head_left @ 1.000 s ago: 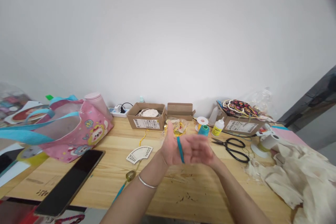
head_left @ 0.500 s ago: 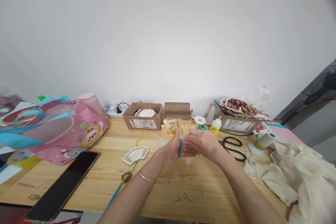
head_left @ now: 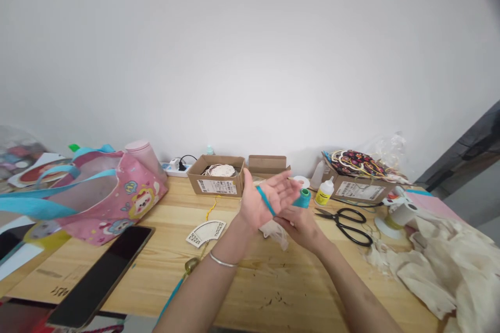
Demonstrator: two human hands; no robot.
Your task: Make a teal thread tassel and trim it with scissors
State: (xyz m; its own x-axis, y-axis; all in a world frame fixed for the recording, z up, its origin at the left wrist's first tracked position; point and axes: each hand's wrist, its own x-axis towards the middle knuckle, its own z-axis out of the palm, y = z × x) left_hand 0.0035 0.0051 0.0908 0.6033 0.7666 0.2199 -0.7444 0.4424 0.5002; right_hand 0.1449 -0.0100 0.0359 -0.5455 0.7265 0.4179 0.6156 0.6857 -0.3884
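Note:
My left hand (head_left: 265,197) is held palm up above the table, fingers stretched out. Teal thread (head_left: 266,201) runs in a flat band across its palm. At the little-finger side, my right hand (head_left: 302,226) closes its thumb and fingers on the thread; some fingertips are hidden behind the left hand. A teal thread spool (head_left: 303,197) stands just beyond the hands. Left of them lies a fan-shaped wooden piece (head_left: 206,232) with yellow cord, and a small bell (head_left: 191,265) hangs off it toward a teal tassel (head_left: 171,299), partly behind my left forearm.
Black scissors (head_left: 346,223) and a glue bottle (head_left: 324,192) are to the right, near crumpled cream cloth (head_left: 425,265). Cardboard boxes (head_left: 217,184) line the wall. On the left are a pink bag (head_left: 128,192) and a phone (head_left: 103,276).
My left hand has turned its palm up and spread its fingers, showing the teal band. My right hand has shifted lower, to the left hand's outer edge. The view has moved slightly.

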